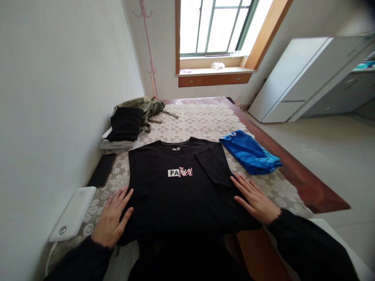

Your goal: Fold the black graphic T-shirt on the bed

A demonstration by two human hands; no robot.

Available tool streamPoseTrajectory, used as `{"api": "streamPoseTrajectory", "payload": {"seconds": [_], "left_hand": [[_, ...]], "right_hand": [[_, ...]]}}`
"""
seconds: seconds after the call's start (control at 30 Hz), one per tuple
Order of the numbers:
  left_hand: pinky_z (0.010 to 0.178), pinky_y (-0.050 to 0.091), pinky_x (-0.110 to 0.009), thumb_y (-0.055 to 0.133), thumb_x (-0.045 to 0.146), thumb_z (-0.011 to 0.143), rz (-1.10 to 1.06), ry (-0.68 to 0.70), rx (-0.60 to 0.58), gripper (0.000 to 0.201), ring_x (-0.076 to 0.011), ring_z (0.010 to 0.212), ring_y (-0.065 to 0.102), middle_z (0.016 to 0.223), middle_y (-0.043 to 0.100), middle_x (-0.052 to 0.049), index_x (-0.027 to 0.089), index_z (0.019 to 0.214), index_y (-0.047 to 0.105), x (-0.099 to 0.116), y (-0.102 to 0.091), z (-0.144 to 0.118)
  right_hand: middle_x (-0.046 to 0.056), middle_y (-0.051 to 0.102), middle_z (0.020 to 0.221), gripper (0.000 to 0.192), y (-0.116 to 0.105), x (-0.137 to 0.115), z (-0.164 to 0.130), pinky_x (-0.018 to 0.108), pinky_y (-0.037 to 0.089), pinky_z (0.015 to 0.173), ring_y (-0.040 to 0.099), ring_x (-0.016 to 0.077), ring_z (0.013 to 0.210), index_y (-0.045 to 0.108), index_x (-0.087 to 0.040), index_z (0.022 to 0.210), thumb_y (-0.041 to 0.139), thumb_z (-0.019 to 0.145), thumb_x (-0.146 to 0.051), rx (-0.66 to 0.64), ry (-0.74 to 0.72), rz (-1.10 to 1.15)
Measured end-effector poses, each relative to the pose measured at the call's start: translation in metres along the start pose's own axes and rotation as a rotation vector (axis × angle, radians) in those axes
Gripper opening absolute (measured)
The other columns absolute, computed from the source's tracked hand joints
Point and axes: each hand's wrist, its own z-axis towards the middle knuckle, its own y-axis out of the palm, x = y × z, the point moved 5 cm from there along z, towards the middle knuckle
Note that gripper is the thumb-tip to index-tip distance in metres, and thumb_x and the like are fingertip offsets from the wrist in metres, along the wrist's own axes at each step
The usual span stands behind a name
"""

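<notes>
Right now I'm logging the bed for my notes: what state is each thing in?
Black T-shirt: flat, front up, both sleeves folded inward.
Left hand: open, palm down at the shirt's edge.
Right hand: open, flat at the shirt's edge.
Blue garment: loosely folded.
Black clothes: folded stack.
Phone: screen dark.

Blue garment [250, 153] lies folded on floral bed cover [202, 121], right side. Black folded clothes [126, 123] and olive bag [146, 106] near wall. Dark phone [102, 170] and white power bank [73, 213] along left edge. Pink coat stand [149, 47] in corner beside window [216, 25]. White cabinet [295, 78] at right.
</notes>
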Motion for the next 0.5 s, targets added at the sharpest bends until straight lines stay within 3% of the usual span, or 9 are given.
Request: {"api": "streamPoseTrajectory", "payload": {"seconds": [0.1, 0.17, 0.2, 0.23, 0.3, 0.37, 0.43, 0.5], "left_hand": [[0.124, 0.037, -0.050, 0.045, 0.044, 0.099, -0.157, -0.234, 0.227, 0.051, -0.0260, 0.143, 0.049, 0.152, 0.055, -0.001, 0.038, 0.150, 0.048, 0.007, -0.007, -0.070], [0.117, 0.047, -0.051, 0.051, 0.045, 0.097, -0.263, -0.472, 0.394, 0.041, -0.0283, 0.132, 0.060, 0.139, 0.066, -0.002, 0.038, 0.136, 0.059, 0.010, -0.001, -0.111], [0.112, 0.052, -0.051, 0.055, 0.046, 0.095, -0.336, -0.578, 0.466, 0.040, -0.0294, 0.126, 0.064, 0.133, 0.069, -0.004, 0.035, 0.134, 0.061, 0.011, 0.006, -0.128], [0.107, 0.056, -0.051, 0.058, 0.046, 0.093, -0.426, -0.664, 0.517, 0.043, -0.0302, 0.120, 0.068, 0.129, 0.070, -0.007, 0.031, 0.133, 0.060, 0.012, 0.017, -0.142], [0.099, 0.060, -0.050, 0.063, 0.052, 0.089, -0.599, -0.798, 0.582, 0.051, -0.0315, 0.112, 0.071, 0.124, 0.071, -0.012, 0.024, 0.132, 0.057, 0.011, 0.045, -0.159], [0.099, 0.059, -0.054, 0.062, 0.065, 0.083, -0.685, -0.900, 0.595, 0.059, -0.0349, 0.110, 0.071, 0.119, 0.072, -0.014, 0.021, 0.122, 0.060, 0.007, 0.076, -0.164], [0.103, 0.055, -0.058, 0.054, 0.078, 0.079, -0.709, -0.952, 0.486, 0.064, -0.0393, 0.114, 0.069, 0.112, 0.074, -0.015, 0.021, 0.105, 0.066, 0.000, 0.108, -0.159], [0.107, 0.051, -0.058, 0.051, 0.081, 0.076, -0.727, -0.913, 0.339, 0.065, -0.0403, 0.121, 0.065, 0.107, 0.075, -0.016, 0.022, 0.096, 0.069, -0.004, 0.134, -0.150]], "right_hand": [[0.005, 0.042, 0.162, 0.063, -0.006, -0.028, -0.072, 0.058, 0.031, 0.125, 0.041, 0.0295, 0.149, 0.032, -0.037, 0.160, 0.051, 0.099, -0.042, 0.230, 0.135, 0.177], [0.008, 0.050, 0.155, 0.056, 0.000, -0.045, -0.115, 0.061, 0.036, 0.121, 0.048, 0.0329, 0.142, 0.046, -0.035, 0.151, 0.056, 0.096, -0.040, 0.570, 0.367, 0.297], [0.010, 0.049, 0.154, 0.057, 0.010, -0.052, -0.136, 0.062, 0.039, 0.119, 0.050, 0.0352, 0.140, 0.048, -0.032, 0.149, 0.059, 0.094, -0.041, 0.756, 0.504, 0.350], [0.012, 0.046, 0.157, 0.063, 0.028, -0.057, -0.153, 0.062, 0.043, 0.116, 0.049, 0.0371, 0.140, 0.045, -0.031, 0.151, 0.061, 0.092, -0.043, 0.857, 0.628, 0.433], [0.013, 0.041, 0.159, 0.073, 0.077, -0.060, -0.172, 0.060, 0.044, 0.114, 0.047, 0.0388, 0.142, 0.037, -0.030, 0.155, 0.062, 0.090, -0.050, 0.769, 0.830, 0.648], [0.014, 0.044, 0.157, 0.078, 0.130, -0.053, -0.179, 0.058, 0.042, 0.117, 0.046, 0.0387, 0.143, 0.035, -0.028, 0.156, 0.061, 0.088, -0.057, 0.510, 0.920, 0.842], [0.014, 0.055, 0.148, 0.077, 0.170, -0.037, -0.181, 0.056, 0.040, 0.118, 0.051, 0.0383, 0.139, 0.043, -0.024, 0.149, 0.062, 0.084, -0.062, 0.304, 0.906, 0.926], [0.013, 0.063, 0.138, 0.073, 0.193, -0.013, -0.182, 0.057, 0.034, 0.121, 0.051, 0.0396, 0.138, 0.058, -0.022, 0.134, 0.068, 0.075, -0.063, 0.241, 0.849, 0.875]]}}
